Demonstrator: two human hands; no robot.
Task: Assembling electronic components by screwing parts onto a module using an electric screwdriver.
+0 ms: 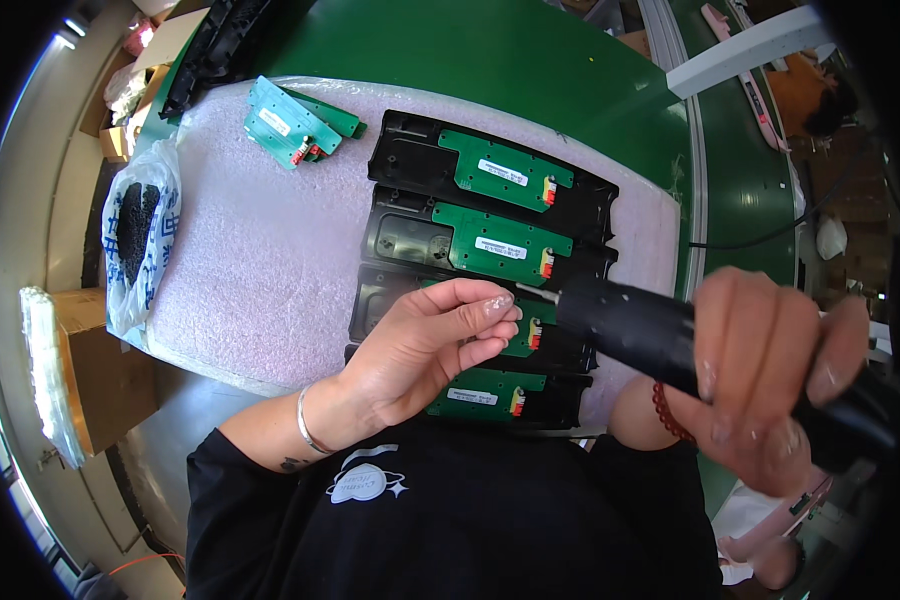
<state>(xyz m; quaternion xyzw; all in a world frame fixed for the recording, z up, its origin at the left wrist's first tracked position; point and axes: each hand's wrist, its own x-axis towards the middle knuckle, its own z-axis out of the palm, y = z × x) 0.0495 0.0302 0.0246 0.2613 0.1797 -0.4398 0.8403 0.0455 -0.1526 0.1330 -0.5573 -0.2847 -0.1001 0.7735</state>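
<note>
My right hand is wrapped round a black electric screwdriver, held almost level with its thin bit toward the left. At the tip of that bit, my left hand is closed in a pinch; whatever lies between the thumb and forefinger is too small to make out. Beneath both hands several long black plastic housings lie in a row, each with a green circuit board inside. My left hand partly covers the third housing and its board.
A pale foam mat lies under the housings on the green table. Loose circuit boards rest at its far left. A plastic bag of small dark pieces sits at the left edge, near a cardboard box. A black cable runs at right.
</note>
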